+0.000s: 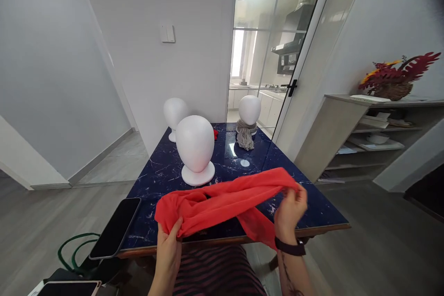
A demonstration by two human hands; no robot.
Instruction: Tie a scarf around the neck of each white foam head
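Note:
A red scarf (222, 201) stretches between my two hands above the near part of the table. My left hand (169, 245) grips its left end, thumb on top and the other fingers hidden behind the cloth. At the other end, my right hand (292, 207) pinches the cloth, and a loose tail hangs down beside that wrist. Just beyond the scarf a white mannequin head (195, 145) stands upright and bare on its round base. Farther back on the right, another white head (249, 110) has a grey scarf (246, 136) around its neck.
The dark blue marble-patterned table (156, 180) has a wooden edge. A third white head (174, 112) stands at the back left, and something red (215, 135) lies behind the front head. A phone (116, 226) overhangs the left edge. Shelves (374, 134) stand at the right.

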